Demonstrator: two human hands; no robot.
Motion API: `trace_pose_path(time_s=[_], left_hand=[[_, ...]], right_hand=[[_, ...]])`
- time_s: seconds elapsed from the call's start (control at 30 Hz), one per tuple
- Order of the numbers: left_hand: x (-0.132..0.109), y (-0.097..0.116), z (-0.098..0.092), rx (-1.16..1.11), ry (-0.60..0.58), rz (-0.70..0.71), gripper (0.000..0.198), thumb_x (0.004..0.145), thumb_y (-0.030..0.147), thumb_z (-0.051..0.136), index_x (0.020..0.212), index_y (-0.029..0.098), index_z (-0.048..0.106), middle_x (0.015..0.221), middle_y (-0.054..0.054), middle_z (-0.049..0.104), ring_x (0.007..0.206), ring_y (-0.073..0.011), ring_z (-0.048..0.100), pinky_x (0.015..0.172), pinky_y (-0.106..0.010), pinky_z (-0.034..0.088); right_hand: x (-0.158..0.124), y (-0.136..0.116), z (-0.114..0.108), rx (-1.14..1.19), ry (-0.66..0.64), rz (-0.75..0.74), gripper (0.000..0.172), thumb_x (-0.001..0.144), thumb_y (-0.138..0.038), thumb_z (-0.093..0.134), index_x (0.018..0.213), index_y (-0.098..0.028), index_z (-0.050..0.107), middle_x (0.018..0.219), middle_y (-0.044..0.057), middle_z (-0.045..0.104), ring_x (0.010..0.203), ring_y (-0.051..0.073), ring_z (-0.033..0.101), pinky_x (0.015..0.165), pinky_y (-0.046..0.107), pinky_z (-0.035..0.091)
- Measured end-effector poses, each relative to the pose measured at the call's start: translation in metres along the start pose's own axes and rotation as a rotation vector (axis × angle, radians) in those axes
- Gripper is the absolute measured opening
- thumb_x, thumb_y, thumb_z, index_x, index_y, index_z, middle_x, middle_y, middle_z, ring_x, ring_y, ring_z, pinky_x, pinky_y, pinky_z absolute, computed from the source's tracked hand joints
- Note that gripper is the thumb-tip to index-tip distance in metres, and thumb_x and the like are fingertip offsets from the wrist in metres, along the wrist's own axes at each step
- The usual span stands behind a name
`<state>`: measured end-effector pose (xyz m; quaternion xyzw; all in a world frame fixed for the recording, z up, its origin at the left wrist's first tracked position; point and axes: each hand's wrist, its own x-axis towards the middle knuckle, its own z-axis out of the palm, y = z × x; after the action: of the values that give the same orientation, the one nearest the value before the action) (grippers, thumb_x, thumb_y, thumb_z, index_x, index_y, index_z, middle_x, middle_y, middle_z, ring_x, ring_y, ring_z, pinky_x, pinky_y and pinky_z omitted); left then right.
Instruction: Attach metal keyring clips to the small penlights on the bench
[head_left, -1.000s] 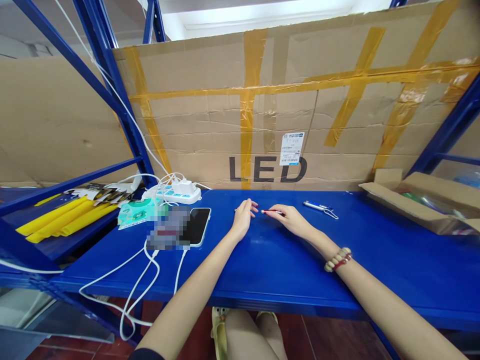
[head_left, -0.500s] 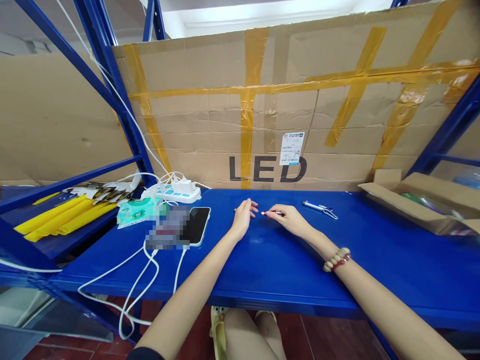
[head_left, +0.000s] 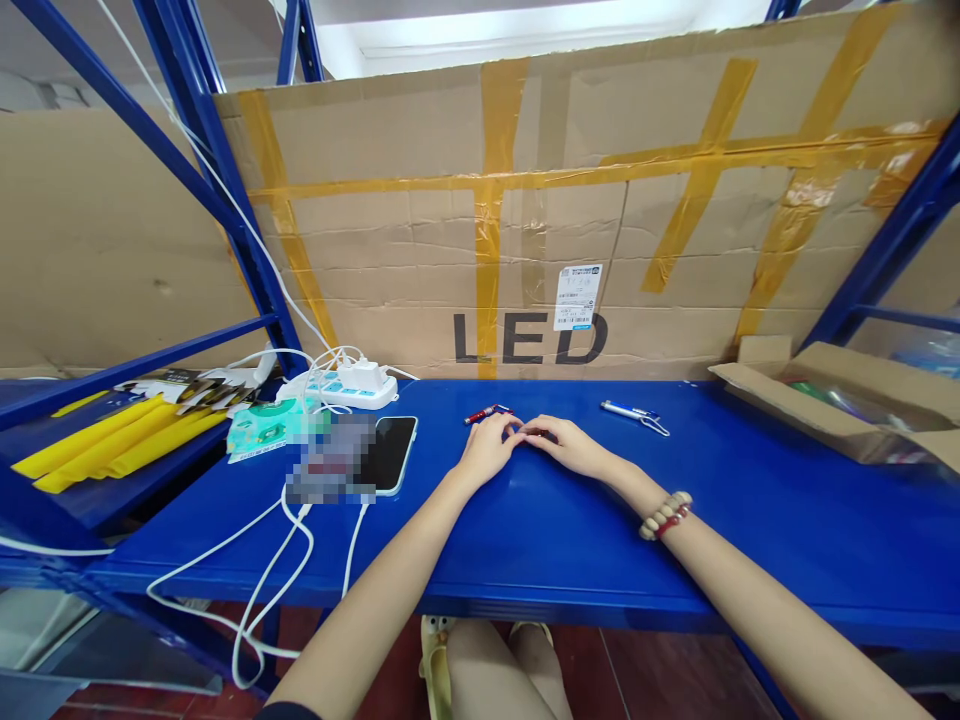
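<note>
My left hand (head_left: 487, 448) rests on the blue table, its fingers bent and its fingertips meeting those of my right hand (head_left: 564, 443). Just beyond the left fingers lies a small red pen-like item (head_left: 481, 414), partly hidden by them. My right hand curls inward with its palm down, and whatever may be between the touching fingertips is too small to make out. A blue and silver pen-like item (head_left: 630, 411) with a white loop lies to the right of my hands, touched by neither.
A phone (head_left: 395, 455) with white cables, a green packet (head_left: 262, 428) and a white power strip (head_left: 375, 388) are at the left. An open cardboard box (head_left: 832, 405) stands at the right. A large LED carton (head_left: 420, 270) rises behind the blue table (head_left: 585, 560).
My right hand has moved left until its fingertips meet my left hand's. The red item it held now lies beyond my left hand, or is hidden; more red shows there than before.
</note>
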<state>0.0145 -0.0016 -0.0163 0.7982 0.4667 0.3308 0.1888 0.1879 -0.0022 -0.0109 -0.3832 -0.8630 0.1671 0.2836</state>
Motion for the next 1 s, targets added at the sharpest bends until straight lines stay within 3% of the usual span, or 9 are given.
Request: trace_pose_path(time_s=[0.1,0.23,0.33,0.43,0.8,0.9,1.0], left_hand=[[-0.002,0.001,-0.004,0.119,-0.024,-0.002,0.020,0.082,0.027,0.055,0.099,0.022,0.063,0.086,-0.002,0.065,0.088,-0.0177,0.057,0.081,-0.030,0.041],[-0.004,0.004,-0.008,0.299,0.024,-0.034,0.018,0.081,0.022,0.054,0.098,0.022,0.062,0.101,-0.005,0.063,0.102,-0.0226,0.052,0.089,-0.036,0.036],[-0.004,0.002,-0.010,0.370,0.049,-0.122,0.019,0.081,0.018,0.051,0.098,0.022,0.060,0.103,-0.006,0.061,0.102,-0.0228,0.051,0.087,-0.036,0.037],[-0.003,-0.002,-0.013,0.401,0.075,-0.200,0.023,0.082,0.016,0.048,0.101,0.022,0.060,0.104,-0.006,0.061,0.103,-0.0222,0.050,0.087,-0.034,0.036],[-0.005,-0.003,-0.023,0.439,0.197,-0.337,0.026,0.081,0.009,0.044,0.097,0.020,0.061,0.105,-0.008,0.059,0.102,-0.0228,0.050,0.083,-0.034,0.036],[-0.005,-0.002,-0.022,0.393,0.247,-0.296,0.022,0.081,0.011,0.046,0.095,0.020,0.061,0.104,-0.007,0.058,0.101,-0.0221,0.050,0.083,-0.034,0.036],[-0.004,0.002,-0.019,0.299,0.272,-0.216,0.015,0.082,0.018,0.049,0.091,0.021,0.060,0.099,-0.005,0.060,0.097,-0.0203,0.052,0.083,-0.033,0.037]], right_hand=[[-0.001,0.005,-0.005,-0.133,0.047,0.119,0.028,0.085,-0.037,0.049,0.102,-0.020,0.062,0.098,0.007,0.063,0.087,0.018,0.058,0.079,0.032,0.045],[-0.008,0.016,-0.021,-0.504,0.192,0.455,0.041,0.084,-0.037,0.050,0.120,-0.017,0.052,0.121,0.013,0.054,0.113,0.028,0.047,0.092,0.043,0.037],[-0.014,0.025,-0.031,-0.643,0.190,0.741,0.046,0.087,-0.036,0.046,0.127,-0.013,0.046,0.127,0.017,0.048,0.117,0.030,0.043,0.093,0.045,0.034],[-0.019,0.032,-0.037,-0.696,0.149,0.893,0.041,0.088,-0.033,0.044,0.123,-0.013,0.050,0.125,0.017,0.050,0.116,0.030,0.043,0.092,0.045,0.033],[-0.023,0.038,-0.044,-0.777,0.211,0.943,0.027,0.083,-0.015,0.046,0.104,-0.011,0.063,0.111,0.019,0.057,0.106,0.031,0.049,0.082,0.043,0.036],[-0.024,0.042,-0.049,-0.721,0.187,0.917,0.024,0.082,-0.014,0.047,0.097,-0.014,0.066,0.106,0.016,0.063,0.101,0.031,0.054,0.081,0.043,0.037],[-0.021,0.044,-0.046,-0.516,0.140,0.793,0.019,0.080,-0.022,0.053,0.092,-0.017,0.067,0.096,0.012,0.068,0.090,0.026,0.061,0.075,0.037,0.042]])
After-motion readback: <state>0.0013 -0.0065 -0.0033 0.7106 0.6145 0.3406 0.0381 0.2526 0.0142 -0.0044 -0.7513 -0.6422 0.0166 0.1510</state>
